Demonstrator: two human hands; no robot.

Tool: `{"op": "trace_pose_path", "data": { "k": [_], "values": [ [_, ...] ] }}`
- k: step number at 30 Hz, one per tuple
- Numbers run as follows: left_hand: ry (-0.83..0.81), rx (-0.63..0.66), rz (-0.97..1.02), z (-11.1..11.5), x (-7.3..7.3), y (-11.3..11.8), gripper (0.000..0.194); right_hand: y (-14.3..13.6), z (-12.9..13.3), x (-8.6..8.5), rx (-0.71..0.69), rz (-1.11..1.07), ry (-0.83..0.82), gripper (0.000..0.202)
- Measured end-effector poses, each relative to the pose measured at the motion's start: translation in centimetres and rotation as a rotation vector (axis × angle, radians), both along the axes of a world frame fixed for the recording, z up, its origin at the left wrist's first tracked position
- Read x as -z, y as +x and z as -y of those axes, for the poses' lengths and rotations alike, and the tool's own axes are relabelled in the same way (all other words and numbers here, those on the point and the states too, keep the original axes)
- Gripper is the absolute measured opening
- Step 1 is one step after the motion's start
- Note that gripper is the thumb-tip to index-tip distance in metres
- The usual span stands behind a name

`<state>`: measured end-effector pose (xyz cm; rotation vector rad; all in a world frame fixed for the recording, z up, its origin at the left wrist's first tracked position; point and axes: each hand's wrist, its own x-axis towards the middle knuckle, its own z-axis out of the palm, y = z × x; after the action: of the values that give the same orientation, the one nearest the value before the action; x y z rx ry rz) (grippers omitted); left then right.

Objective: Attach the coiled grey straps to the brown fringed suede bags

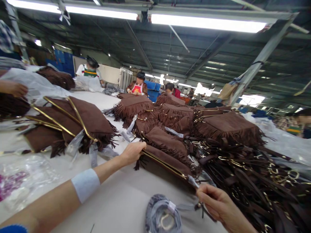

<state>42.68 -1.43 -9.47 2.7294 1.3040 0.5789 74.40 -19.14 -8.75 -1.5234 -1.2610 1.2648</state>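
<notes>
Over there, one brown zipped pouch (170,157) stretches over one white table (116,197) between the left hand (132,153), fingers closed on one end, and the right hand (216,200), pinching grey wrapping (192,181) at the other. One grey coil (152,212) lies nearby.

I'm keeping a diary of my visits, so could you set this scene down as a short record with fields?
Place: large hall under strip lights
Left hand: grips the near-left end of a brown bag with a gold-coloured strip along its edge
Right hand: by a wrapped tab at the bag's other end; exact grip unclear
To the left: overlapping brown bags, fringed
To the right: heap of dark straps with shiny metal fittings
In front: grey coil on the pale table
Beyond: several other people
</notes>
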Motion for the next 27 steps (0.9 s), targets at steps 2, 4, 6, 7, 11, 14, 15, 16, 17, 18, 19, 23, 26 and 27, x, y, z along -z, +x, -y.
{"op": "trace_pose_path", "data": {
  "k": [2, 4, 6, 7, 11, 14, 15, 16, 17, 18, 19, 23, 26, 27],
  "values": [
    [-0.048, 0.038, -0.057, -0.2, -0.5, -0.8, 0.012, 2.2, 0.7, -0.1, 0.047, 0.084, -0.011, 0.051],
    [-0.132, 0.164, -0.126, 0.1, -1.4, -0.9, 0.018, 3.5, 1.2, -0.2, 0.094, 0.150, -0.002, 0.052],
    [-0.222, 0.307, -0.144, 0.9, -2.3, -0.1, 0.030, 3.9, 1.4, -0.2, 0.122, 0.179, 0.023, 0.050],
    [-0.242, 0.364, -0.130, 1.4, -2.6, 0.7, 0.036, 3.9, 1.5, -0.2, 0.125, 0.187, 0.031, 0.049],
    [-0.141, 0.454, -0.108, 3.1, -2.6, 4.9, 0.032, 3.8, 1.3, -0.1, 0.136, 0.261, 0.045, 0.047],
    [-0.077, 0.432, -0.214, 3.6, -1.9, 7.2, 0.010, 4.1, 1.5, -0.7, 0.208, 0.342, 0.167, 0.046],
    [-0.069, 0.419, -0.241, 3.6, -1.8, 7.6, 0.005, 4.0, 1.7, -1.2, 0.224, 0.342, 0.206, 0.044],
    [-0.065, 0.404, -0.257, 3.5, -1.8, 7.9, 0.005, 3.9, 2.1, -1.8, 0.220, 0.320, 0.227, 0.042],
    [-0.063, 0.386, -0.264, 3.3, -2.0, 8.0, 0.008, 3.5, 2.5, -2.4, 0.193, 0.280, 0.229, 0.039],
    [-0.066, 0.364, -0.267, 3.0, -2.3, 8.2, 0.010, 3.0, 2.9, -3.1, 0.145, 0.230, 0.214, 0.038],
    [-0.072, 0.341, -0.268, 2.7, -2.6, 8.3, 0.012, 2.3, 3.3, -3.7, 0.075, 0.178, 0.187, 0.037],
    [-0.141, 0.339, -0.248, 1.0, -3.4, 9.0, 0.015, -2.1, 3.4, -4.6, -0.254, 0.021, 0.036, 0.033],
    [-0.306, 0.418, -0.142, -0.3, -2.9, 9.5, 0.011, -5.6, 1.5, -2.7, -0.312, -0.026, -0.086, 0.021],
    [-0.362, 0.428, -0.102, -0.7, -2.4, 9.6, 0.010, -6.6, 0.7, -1.9, -0.294, -0.006, -0.096, 0.017]
  ]
}}
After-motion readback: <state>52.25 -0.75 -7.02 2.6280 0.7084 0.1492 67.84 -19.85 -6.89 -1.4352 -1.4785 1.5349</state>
